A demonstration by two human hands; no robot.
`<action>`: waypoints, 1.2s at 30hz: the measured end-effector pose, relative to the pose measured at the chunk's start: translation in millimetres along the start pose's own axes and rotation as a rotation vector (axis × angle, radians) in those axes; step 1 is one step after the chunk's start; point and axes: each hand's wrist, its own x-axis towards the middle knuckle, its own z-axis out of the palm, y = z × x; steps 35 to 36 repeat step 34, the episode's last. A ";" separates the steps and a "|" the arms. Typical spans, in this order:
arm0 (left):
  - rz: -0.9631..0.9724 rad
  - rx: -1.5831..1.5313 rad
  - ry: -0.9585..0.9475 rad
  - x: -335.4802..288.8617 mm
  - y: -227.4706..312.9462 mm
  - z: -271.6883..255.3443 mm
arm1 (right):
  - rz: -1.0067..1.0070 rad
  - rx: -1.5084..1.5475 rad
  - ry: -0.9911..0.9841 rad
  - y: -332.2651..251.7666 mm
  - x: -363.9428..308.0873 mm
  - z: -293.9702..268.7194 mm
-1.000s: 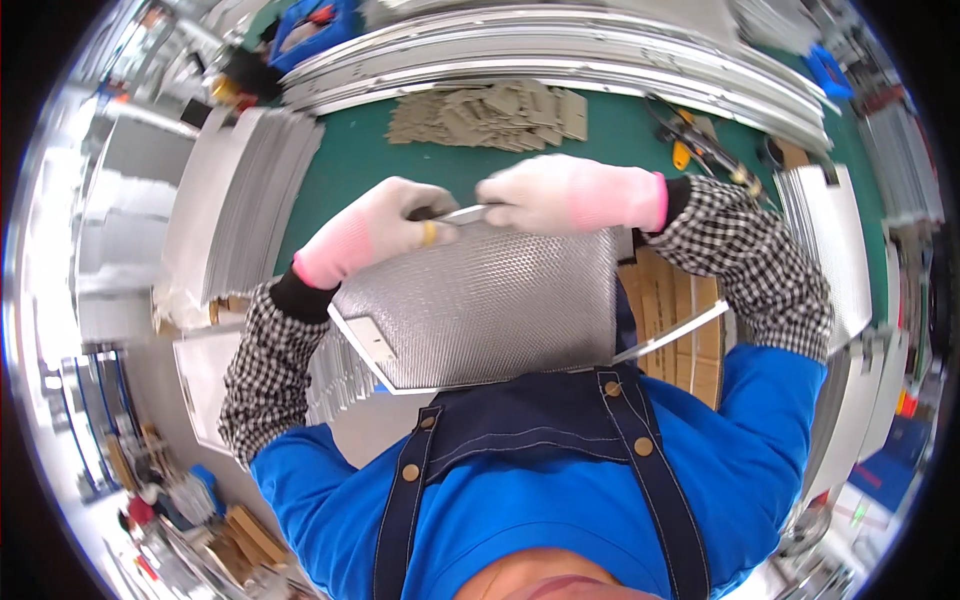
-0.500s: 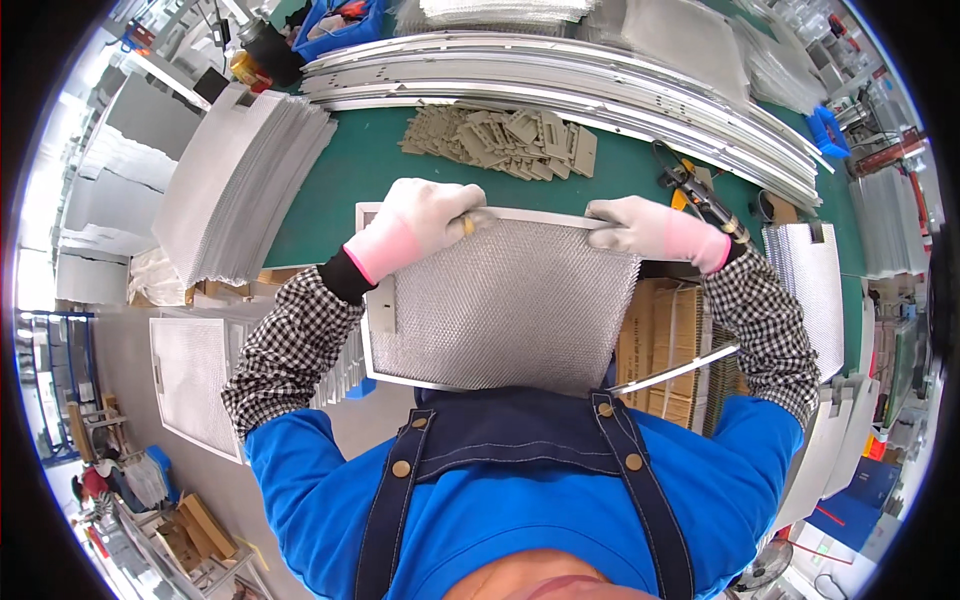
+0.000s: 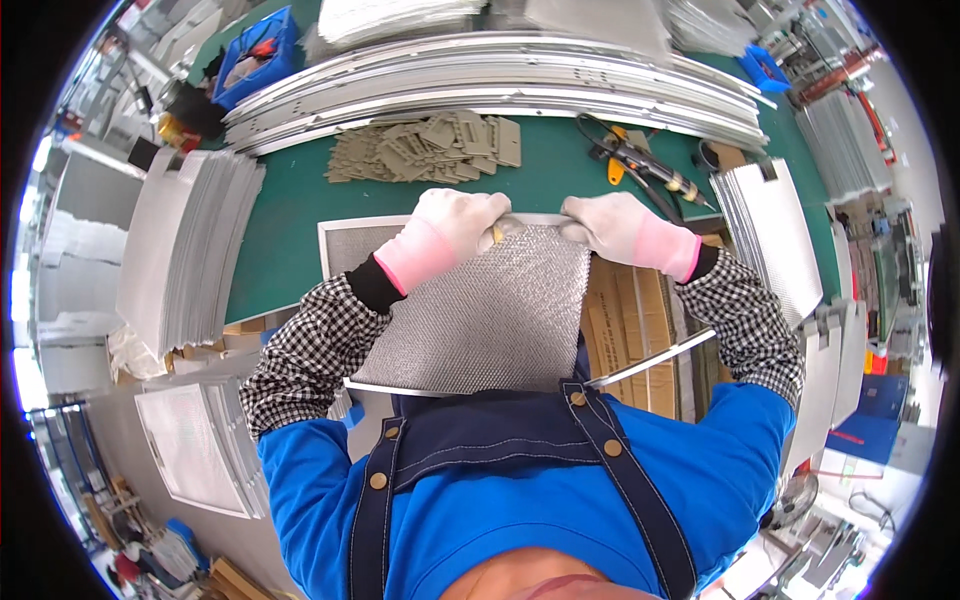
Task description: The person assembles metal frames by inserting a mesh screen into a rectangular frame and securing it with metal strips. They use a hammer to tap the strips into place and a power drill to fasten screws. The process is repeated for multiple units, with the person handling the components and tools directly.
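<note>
A silver mesh panel [image 3: 470, 320] leans against my apron, its far end over the green table's near edge. A metal frame strip [image 3: 370, 222] runs along its far and left sides; the right side of the mesh is bare. My left hand [image 3: 455, 228], in a white glove with a pink cuff, pinches the far edge near its middle. Close beside it, my right hand [image 3: 615, 228], gloved alike, grips the same edge at the right corner. Both sets of fingers are closed. From the near right corner a loose-ended metal strip [image 3: 655, 360] juts out to the right.
Beige flat plastic pieces [image 3: 430, 148] lie heaped on the green table [image 3: 285, 200] before long metal strips [image 3: 500, 85]. A power screwdriver [image 3: 655, 170] rests at the right. Mesh stacks stand left [image 3: 185, 250] and right [image 3: 770, 240]. Cardboard boxes [image 3: 630, 320] sit below.
My left hand has shifted right along the panel's far edge, so the two hands are closer together. More of the left frame corner shows. The whole view has turned a little.
</note>
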 end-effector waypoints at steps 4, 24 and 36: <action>0.024 0.045 0.015 14.7 19.6 1.5 | -0.088 0.020 0.126 3.1 -11.6 6.4; -0.013 0.322 0.082 6.4 40.8 -3.9 | -0.083 0.493 0.183 3.7 -4.2 33.8; -0.092 -0.176 -0.134 2.9 65.7 -55.1 | -0.307 0.287 0.111 9.8 2.4 27.2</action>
